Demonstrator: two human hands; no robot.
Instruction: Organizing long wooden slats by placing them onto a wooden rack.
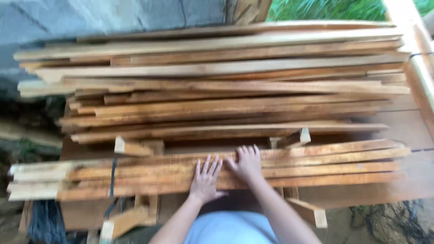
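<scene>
Both of my hands lie flat on a near bundle of long, thin wooden slats [316, 165] that runs left to right. My left hand [205, 180] rests palm down with fingers spread on the slats' near edge. Just to its right, my right hand [247, 162] is also palm down, fingers apart, reaching a little farther across the slats. Neither hand grips anything. A dark strap [112, 174] wraps the bundle towards its left end.
A larger, loose pile of similar slats [217, 90] lies beyond, on a wooden bench [407, 131]. Short wooden offcuts [309, 212] stick out below the near bundle. A grey wall [90, 18] stands behind and green plants [325, 9] at the top right.
</scene>
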